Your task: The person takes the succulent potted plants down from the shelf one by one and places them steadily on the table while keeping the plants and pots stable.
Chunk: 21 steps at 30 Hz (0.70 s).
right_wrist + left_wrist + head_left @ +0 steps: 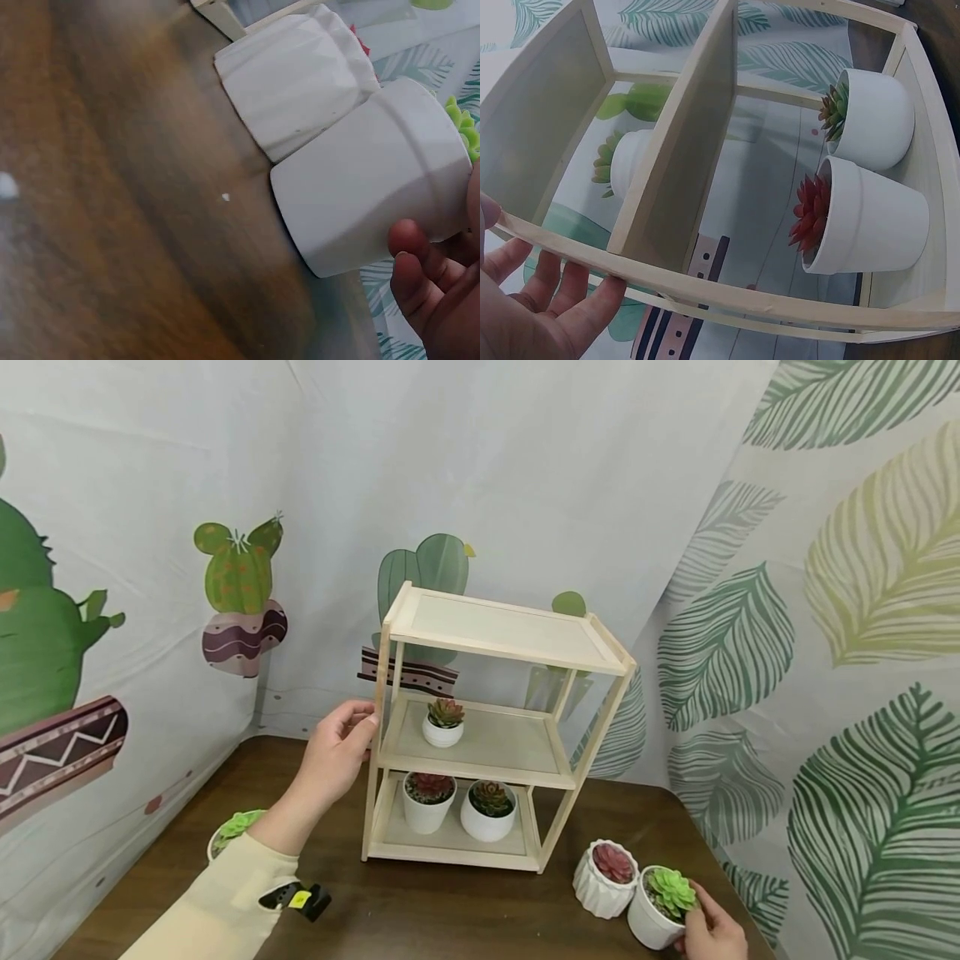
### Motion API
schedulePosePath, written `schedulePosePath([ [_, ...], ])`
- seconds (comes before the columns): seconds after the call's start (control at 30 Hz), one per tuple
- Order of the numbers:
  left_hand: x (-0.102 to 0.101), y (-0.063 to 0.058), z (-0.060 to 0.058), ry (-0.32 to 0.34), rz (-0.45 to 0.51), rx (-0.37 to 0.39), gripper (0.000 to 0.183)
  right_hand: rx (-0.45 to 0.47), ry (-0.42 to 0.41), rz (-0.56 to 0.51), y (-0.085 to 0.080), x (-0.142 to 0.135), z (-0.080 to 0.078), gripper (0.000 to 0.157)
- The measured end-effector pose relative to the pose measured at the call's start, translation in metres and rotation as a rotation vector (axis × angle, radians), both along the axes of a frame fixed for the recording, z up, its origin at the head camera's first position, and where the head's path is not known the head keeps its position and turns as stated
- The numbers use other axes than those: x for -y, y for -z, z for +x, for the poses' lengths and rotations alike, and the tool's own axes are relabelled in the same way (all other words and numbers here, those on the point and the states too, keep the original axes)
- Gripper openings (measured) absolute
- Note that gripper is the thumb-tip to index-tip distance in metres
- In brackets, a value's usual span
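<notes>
A light wooden three-tier shelf (480, 772) stands tilted in the head view. My left hand (343, 747) holds its left upright, fingers along the wood in the left wrist view. At the right, my right hand (716, 931) grips the side of a white pot with a bright green succulent (654, 920); in the right wrist view the fingertips bend against the pot. Touching it is a ribbed white pot with a red succulent (604, 893). On the middle tier sits a small potted succulent (442, 732). The bottom tier holds a red succulent pot (429, 810) and a rounder green-brown succulent pot (489, 817).
Another green succulent pot (217, 837) is partly hidden behind my left forearm on the brown table (450, 918). Cloth backdrops (525, 468) printed with cacti and leaves hang behind and at both sides. A small white speck (226, 197) lies on the tabletop.
</notes>
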<state>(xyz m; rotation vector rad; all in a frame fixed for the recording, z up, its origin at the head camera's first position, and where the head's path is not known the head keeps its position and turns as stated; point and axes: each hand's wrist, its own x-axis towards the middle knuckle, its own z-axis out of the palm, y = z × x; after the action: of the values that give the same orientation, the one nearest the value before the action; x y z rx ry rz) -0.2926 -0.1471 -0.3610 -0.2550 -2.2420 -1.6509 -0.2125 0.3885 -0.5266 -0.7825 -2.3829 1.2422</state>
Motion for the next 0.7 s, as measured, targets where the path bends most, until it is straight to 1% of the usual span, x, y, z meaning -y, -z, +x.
schedulePosePath([
  [0.23,0.0006,-0.0014,0.0008,0.001,-0.008,-0.002,0.043,-0.014,0.021,0.032,0.0039,0.0034,-0.0002,0.054],
  [0.37,0.0011,-0.0012,0.0007,0.002,-0.012,-0.002,0.042,0.009,0.027,0.03,0.0037,0.0039,-0.0007,0.056],
  [0.53,0.0008,-0.001,0.001,0.005,-0.014,-0.002,0.04,0.032,0.058,0.011,0.0056,0.0051,-0.0019,0.059],
  [0.6,0.0006,-0.001,0.0009,0.007,-0.013,-0.001,0.04,0.025,0.074,0.001,0.0068,0.0058,-0.0028,0.059],
  [0.7,0.0009,-0.0012,0.0006,0.007,-0.011,0.001,0.04,-0.013,0.1,-0.027,0.008,0.0079,-0.0049,0.059],
])
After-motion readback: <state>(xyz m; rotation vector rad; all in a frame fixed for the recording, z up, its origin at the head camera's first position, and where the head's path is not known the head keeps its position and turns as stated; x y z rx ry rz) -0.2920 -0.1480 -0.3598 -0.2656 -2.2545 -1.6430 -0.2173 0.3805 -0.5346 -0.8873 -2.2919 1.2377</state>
